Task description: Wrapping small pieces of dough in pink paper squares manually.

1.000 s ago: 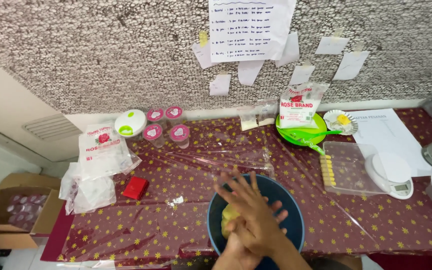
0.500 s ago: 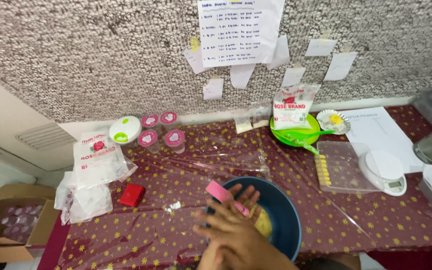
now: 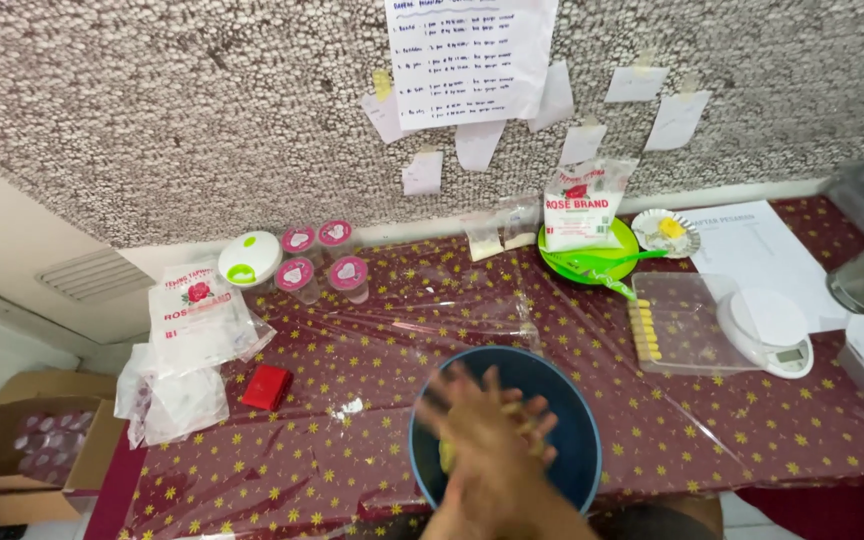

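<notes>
Both hands [image 3: 487, 440] press palm to palm over the blue bowl [image 3: 577, 400] at the table's [image 3: 402, 300] front edge, fingers fanned wide and blurred around yellowish dough [image 3: 446, 455], so any bits land inside.

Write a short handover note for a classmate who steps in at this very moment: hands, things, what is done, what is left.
Both hands, blurred, are pressed together over the round dark blue bowl; left and right cannot be told apart, nor any grip. Something yellowish shows in the bowl beside them. On the maroon star-patterned tablecloth: white kitchen scale, clear tray with yellow pieces. Done: several yellow pieces lie on the tray. Left: yellowish stuff remains in the bowl.
</notes>
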